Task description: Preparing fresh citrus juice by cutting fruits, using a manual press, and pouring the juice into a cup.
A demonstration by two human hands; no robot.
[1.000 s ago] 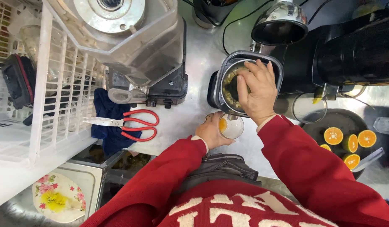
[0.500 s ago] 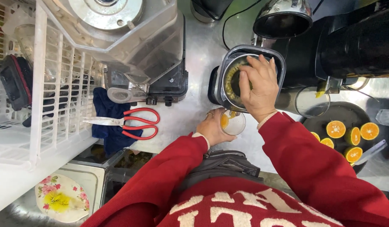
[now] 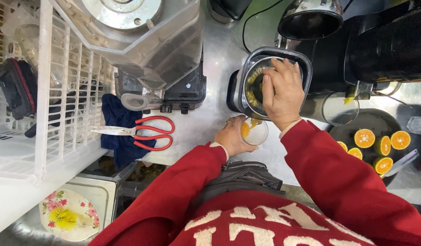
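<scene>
Right hand (image 3: 283, 93) is palm-down on the juicer (image 3: 269, 82), fingers (image 3: 268, 86) spread and curled over the top — pressing on something under the palm, can't tell what; it's hidden. Wrist bent down, forearm coming up from lower right in a red sleeve.

Left hand (image 3: 231, 136) sits just below the right fingers, wrapped round a small clear cup (image 3: 254, 131) held under the juicer's front edge. Fingers closed on the cup's side, thumb side toward the body; a ring shows on one finger. Cup holds a little orange juice.

Handling, my read: cup is light, thin-walled, likely slick if wet — grip mid-wall, don't squeeze, keep it level. Juicer is heavy and rigid, sits firm on the steel worktop (image 3: 210, 123).

Around: halved oranges (image 3: 374, 146) on a dark tray (image 3: 379, 125), well right of the right fingers. Red-handled scissors (image 3: 142, 133) on a blue cloth (image 3: 117, 123), left of the left fingers. Blender jug (image 3: 142, 41) and white wire rack (image 3: 46, 91) further left.
</scene>
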